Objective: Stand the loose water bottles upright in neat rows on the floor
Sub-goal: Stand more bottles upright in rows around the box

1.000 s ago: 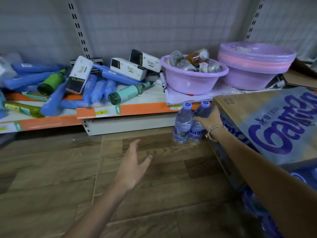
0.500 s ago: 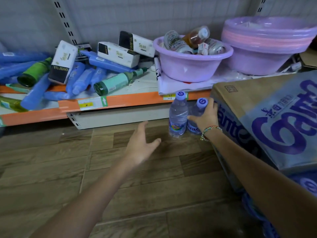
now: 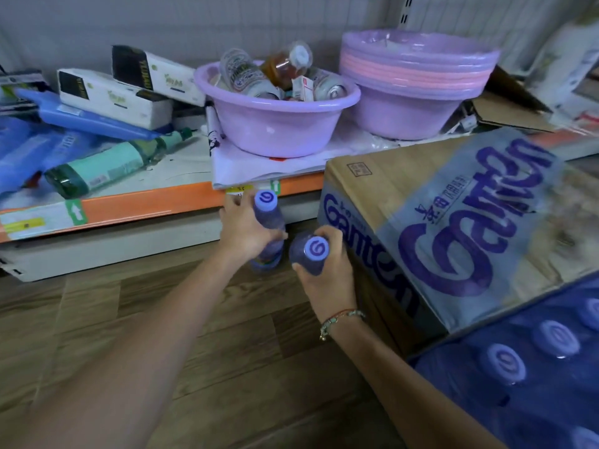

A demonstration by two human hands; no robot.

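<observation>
Two clear water bottles with pale blue caps are near the foot of the low shelf. My left hand (image 3: 243,230) is wrapped around the far bottle (image 3: 267,218), which stands upright with its base on the wooden floor. My right hand (image 3: 327,273) grips the near bottle (image 3: 312,252) around its body, cap toward the camera; its base is hidden, so I cannot tell if it touches the floor. A shrink-wrapped pack of more capped bottles (image 3: 525,361) lies at the lower right.
A Ganten cardboard box (image 3: 453,228) stands right beside my right hand. The orange-edged shelf (image 3: 155,202) behind holds purple basins (image 3: 275,121), tissue packs, blue packets and a green bottle lying down. Wooden floor (image 3: 227,351) stretches left and toward me.
My left hand moved right from open above the floor and closed on the far bottle. My right hand drew the other bottle toward me. The camera came nearer and shifted right.
</observation>
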